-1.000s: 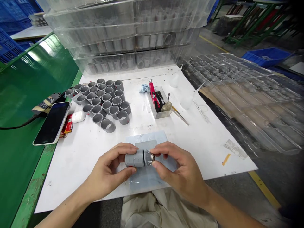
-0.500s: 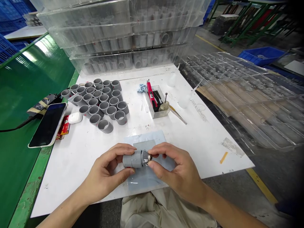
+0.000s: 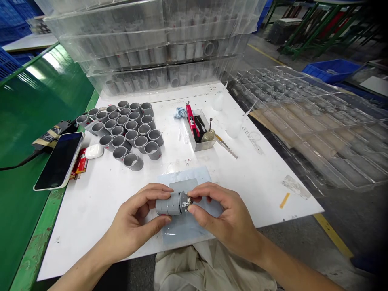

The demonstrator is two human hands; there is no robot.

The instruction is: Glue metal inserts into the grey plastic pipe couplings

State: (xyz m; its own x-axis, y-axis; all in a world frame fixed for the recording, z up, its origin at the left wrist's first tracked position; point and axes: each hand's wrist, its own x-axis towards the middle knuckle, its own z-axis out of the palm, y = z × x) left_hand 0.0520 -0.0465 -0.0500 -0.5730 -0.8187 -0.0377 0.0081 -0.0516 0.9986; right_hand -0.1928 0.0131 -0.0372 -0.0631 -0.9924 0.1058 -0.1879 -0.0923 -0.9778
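A grey cylinder [image 3: 169,204] lies sideways between my hands, above a light blue sheet [image 3: 184,230] on the white table. My left hand [image 3: 136,218] grips its left part between thumb and fingers. At the cylinder's right end is a grey and metallic part [image 3: 184,202]. My right hand [image 3: 221,214] pinches the outer metal tip of that part with thumb and index finger. The part sits against the cylinder's open end; how deep it reaches inside is hidden.
Several grey tubes [image 3: 131,136] stand at the left, near a phone [image 3: 59,161] and a white case [image 3: 94,151]. A clear tray [image 3: 203,146] holds a red tool and a small jar. Tweezers [image 3: 227,147] lie beside it. Stacked clear boxes [image 3: 127,83] stand behind.
The grey and metallic part sits slightly closer to the cylinder, and the cylinder appears turned a little. Both hands keep their grip. The whole view has shifted slightly.
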